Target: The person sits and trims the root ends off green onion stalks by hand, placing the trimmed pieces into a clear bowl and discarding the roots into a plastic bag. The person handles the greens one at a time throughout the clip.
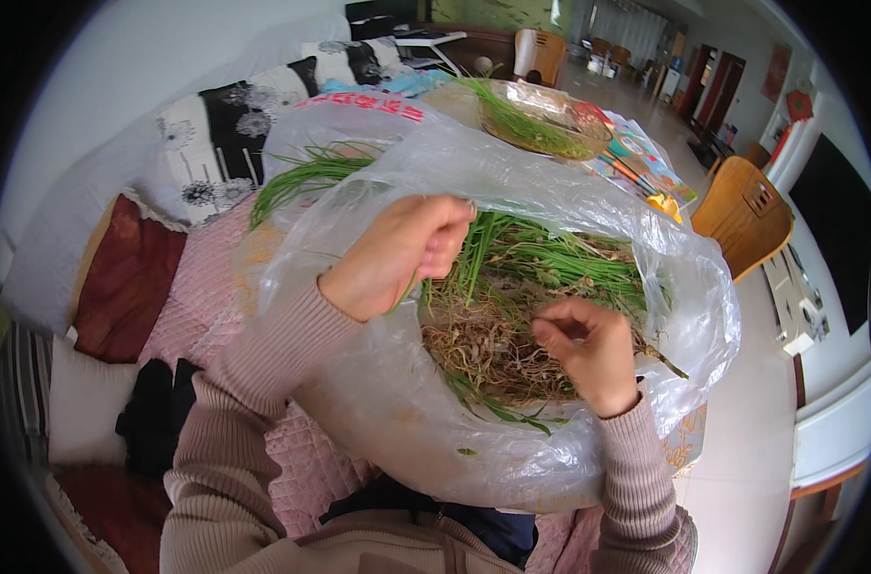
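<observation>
A crinkled clear plastic bag (407, 402) is spread over the table before me. On it lies a heap of long, thin green stalks (557, 258), which look like wild chives. Nearer to me is a tangle of brown roots and withered leaves (478, 341). My left hand (417, 247) is curled above the left end of the stalks, with a thin green blade showing below its fingers. Over the right part of the brown tangle, my right hand (590, 348) has thumb and forefinger close together; whether anything fine is between them I cannot tell.
Another bunch of green stalks (313, 172) lies at the far left of the bag. Behind the heap stands a clear, amber-tinted bowl (536, 140) with greens in it. Printed papers (636, 154) lie beside it. A wooden chair (744, 215) stands at right, and a pink quilted sofa cover (198, 280) at left.
</observation>
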The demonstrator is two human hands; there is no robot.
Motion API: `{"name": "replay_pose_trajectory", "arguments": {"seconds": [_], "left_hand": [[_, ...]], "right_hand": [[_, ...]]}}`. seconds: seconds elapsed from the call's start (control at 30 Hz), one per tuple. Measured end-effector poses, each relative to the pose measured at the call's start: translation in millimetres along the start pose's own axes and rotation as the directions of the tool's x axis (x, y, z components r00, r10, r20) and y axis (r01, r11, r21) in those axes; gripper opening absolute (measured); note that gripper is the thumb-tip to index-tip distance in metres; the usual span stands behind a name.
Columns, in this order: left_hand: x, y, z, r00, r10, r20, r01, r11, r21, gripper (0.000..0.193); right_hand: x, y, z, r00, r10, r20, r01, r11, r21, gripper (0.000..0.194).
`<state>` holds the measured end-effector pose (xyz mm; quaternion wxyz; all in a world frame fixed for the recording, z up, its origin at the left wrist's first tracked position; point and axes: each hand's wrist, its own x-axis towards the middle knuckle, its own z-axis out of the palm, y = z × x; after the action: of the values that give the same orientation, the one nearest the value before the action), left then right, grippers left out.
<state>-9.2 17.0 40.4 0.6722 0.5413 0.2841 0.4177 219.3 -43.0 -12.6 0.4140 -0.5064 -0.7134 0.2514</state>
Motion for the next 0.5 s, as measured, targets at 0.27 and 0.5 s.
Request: {"name": "replay_pose_trajectory", "arguments": {"seconds": [0.27,0.5], "left_hand": [[-4,81,31,0.979,0.165,-0.120,-0.154,0.983,0.099,0.024],[25,132,75,0.958,0.204,0.202,-0.219,0.974,0.057,0.017]], "right_hand": [[8,12,4,0.994,-0.079,-0.076,0.096,0.962,0.257,0.022],[11,14,3,0.994,-0.095,-0.051,0.108,0.863,0.493,0.014]]}}
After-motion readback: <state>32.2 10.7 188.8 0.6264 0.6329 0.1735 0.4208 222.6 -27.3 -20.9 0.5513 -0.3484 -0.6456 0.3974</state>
